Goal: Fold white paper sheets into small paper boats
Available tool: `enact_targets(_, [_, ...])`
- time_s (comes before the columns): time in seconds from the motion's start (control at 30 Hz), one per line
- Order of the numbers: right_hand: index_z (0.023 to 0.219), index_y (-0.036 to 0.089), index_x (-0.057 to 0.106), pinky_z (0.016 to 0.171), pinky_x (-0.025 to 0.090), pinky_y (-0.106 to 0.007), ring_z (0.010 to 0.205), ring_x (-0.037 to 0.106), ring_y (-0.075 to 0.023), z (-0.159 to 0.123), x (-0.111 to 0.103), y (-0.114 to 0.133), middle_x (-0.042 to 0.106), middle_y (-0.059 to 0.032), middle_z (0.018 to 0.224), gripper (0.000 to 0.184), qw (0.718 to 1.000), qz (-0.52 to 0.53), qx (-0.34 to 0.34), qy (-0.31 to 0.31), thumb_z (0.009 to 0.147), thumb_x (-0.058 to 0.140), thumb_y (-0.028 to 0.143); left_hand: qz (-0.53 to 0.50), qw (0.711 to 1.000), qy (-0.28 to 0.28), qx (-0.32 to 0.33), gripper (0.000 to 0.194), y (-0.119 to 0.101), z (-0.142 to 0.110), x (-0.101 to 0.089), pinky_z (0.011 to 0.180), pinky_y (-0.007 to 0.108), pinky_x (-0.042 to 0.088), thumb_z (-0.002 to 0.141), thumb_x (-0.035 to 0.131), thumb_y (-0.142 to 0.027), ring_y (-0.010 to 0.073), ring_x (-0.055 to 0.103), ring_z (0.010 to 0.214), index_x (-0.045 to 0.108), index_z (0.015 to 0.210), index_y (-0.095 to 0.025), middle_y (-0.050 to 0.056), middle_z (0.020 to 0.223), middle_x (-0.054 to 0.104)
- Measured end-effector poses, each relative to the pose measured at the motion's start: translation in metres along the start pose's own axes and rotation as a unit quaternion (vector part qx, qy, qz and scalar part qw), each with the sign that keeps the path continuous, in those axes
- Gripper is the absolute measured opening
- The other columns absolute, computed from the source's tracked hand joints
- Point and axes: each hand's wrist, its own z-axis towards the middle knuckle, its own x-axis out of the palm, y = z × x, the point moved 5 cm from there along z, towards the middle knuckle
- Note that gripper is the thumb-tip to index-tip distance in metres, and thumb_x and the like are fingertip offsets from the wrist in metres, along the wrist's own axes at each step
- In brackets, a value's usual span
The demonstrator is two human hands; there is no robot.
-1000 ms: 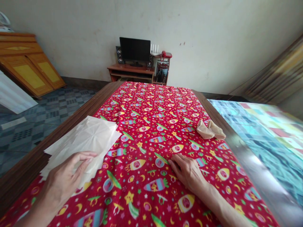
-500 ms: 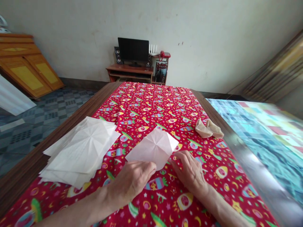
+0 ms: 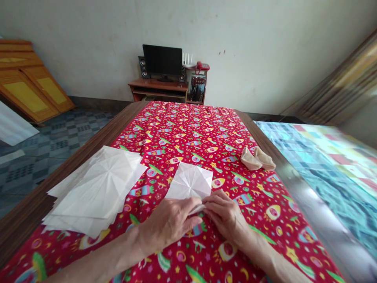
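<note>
A creased white paper sheet (image 3: 191, 179) lies in front of me, its near edge lifted and bent between my hands. My left hand (image 3: 178, 216) grips that near edge, fingers over the paper. From the right, my right hand (image 3: 225, 212) pinches the near right part of the same sheet, fingertips close to the left ones. The fingers partly hide the near edge. To the left rests a loose stack of similar creased paper sheets (image 3: 100, 184). Two folded paper pieces (image 3: 255, 158) stand side by side at the right.
A red patterned cloth (image 3: 194, 129) covers the table, with a brown wooden rim (image 3: 97, 137) showing on the left. A bed with a blue checked cover (image 3: 321, 169) stands on the right. At the wall are a monitor (image 3: 163, 60), a desk (image 3: 159, 88) and a red telephone (image 3: 202, 66).
My left hand has moved from the stack to the middle, bringing one sheet along. My right hand has closed on its near edge, which is now bent up.
</note>
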Motion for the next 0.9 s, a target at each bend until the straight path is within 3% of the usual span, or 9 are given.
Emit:
enact_targets(0.07, [0.095,0.021,0.063,0.079,0.052,-0.030,0.092,0.060,-0.0177,-0.001,-0.003,-0.005,0.068,-0.0058,0.096,0.018,0.999,0.030,-0.007,-0.022,0.093,0.046,0.018,0.001,0.999,0.029,0.039,0.069,0.005,-0.008,-0.007,0.100,0.038,0.045,0.083,0.056,-0.058,0.0249,0.054,0.120,0.035,0.135,-0.020,0.011,0.130,0.057])
enact_targets(0.1, [0.097,0.020,0.063,0.079,0.051,-0.029,0.092,0.061,-0.0172,-0.001,-0.005,-0.007,0.068,-0.0058,0.095,0.018,0.999,0.041,-0.006,-0.030,0.093,0.046,0.018,0.020,0.998,0.037,0.041,0.085,0.011,-0.013,-0.010,0.105,0.043,0.040,0.076,0.060,-0.063,0.0284,0.045,0.128,0.028,0.141,-0.019,0.014,0.139,0.048])
enact_targets(0.17, [0.100,0.020,0.061,0.076,0.052,-0.027,0.086,0.063,-0.0158,-0.001,-0.010,-0.010,0.068,-0.0055,0.091,0.017,0.998,0.049,0.007,-0.036,0.094,0.045,0.018,0.046,0.997,0.050,0.021,0.095,0.027,-0.025,-0.011,0.108,0.044,0.038,0.075,0.066,-0.056,0.0286,0.039,0.133,0.017,0.147,-0.018,0.015,0.146,0.039])
enact_targets(0.23, [0.097,0.019,0.061,0.071,0.051,-0.025,0.078,0.064,-0.0150,-0.001,-0.014,-0.011,0.068,-0.0052,0.085,0.018,0.998,0.041,0.028,-0.026,0.094,0.044,0.021,0.059,0.997,0.041,-0.007,0.082,0.043,-0.036,-0.010,0.109,0.043,0.037,0.083,0.064,-0.038,0.0250,0.039,0.133,0.017,0.147,-0.020,0.013,0.146,0.040])
enact_targets(0.33, [0.090,0.020,0.061,0.067,0.050,-0.024,0.072,0.063,-0.0146,-0.001,-0.017,-0.011,0.066,-0.0047,0.079,0.022,0.999,0.027,0.043,0.002,0.096,0.041,0.025,0.054,0.998,0.007,0.023,0.050,0.053,-0.043,-0.005,0.108,0.040,0.038,0.089,0.050,-0.014,0.0195,0.044,0.130,0.040,0.137,-0.023,0.006,0.137,0.052])
enact_targets(0.4, [0.090,0.020,0.062,0.067,0.049,-0.024,0.071,0.062,-0.0144,-0.002,-0.019,-0.011,0.065,-0.0045,0.077,0.023,0.999,0.020,0.041,0.008,0.096,0.040,0.026,0.036,0.997,-0.027,0.056,0.041,0.051,-0.042,-0.003,0.104,0.036,0.043,0.088,0.045,-0.007,0.0172,0.051,0.123,0.054,0.125,-0.023,0.004,0.128,0.060])
enact_targets(0.63, [0.083,0.018,0.059,0.060,0.042,-0.023,0.063,0.056,-0.0129,-0.011,-0.015,-0.010,0.060,-0.0024,0.070,0.022,0.997,0.002,0.080,-0.008,0.094,0.042,0.027,-0.068,0.986,-0.150,0.014,0.017,0.044,-0.034,-0.009,0.078,0.023,0.054,0.091,0.052,-0.019,0.0135,0.067,0.083,0.068,0.092,-0.019,0.004,0.087,0.071])
enact_targets(0.8, [0.066,0.019,0.048,0.048,0.031,-0.020,0.047,0.045,-0.0080,-0.001,-0.009,-0.022,0.049,0.0045,0.055,0.026,0.973,0.013,0.221,-0.061,0.090,0.047,0.029,-0.001,0.984,-0.115,-0.138,0.028,0.059,-0.026,-0.003,0.060,0.024,0.045,0.092,0.049,-0.027,0.0139,0.060,0.061,0.062,0.069,-0.017,0.003,0.066,0.063])
enact_targets(0.9, [0.063,0.019,0.046,0.048,0.027,-0.021,0.047,0.044,-0.0082,0.009,-0.006,-0.030,0.045,0.0052,0.052,0.028,0.961,-0.039,0.264,-0.073,0.089,0.047,0.030,0.065,0.973,-0.077,-0.206,0.026,0.066,-0.017,-0.004,0.056,0.024,0.038,0.090,0.050,-0.030,0.0141,0.058,0.058,0.056,0.068,-0.019,0.001,0.063,0.061])
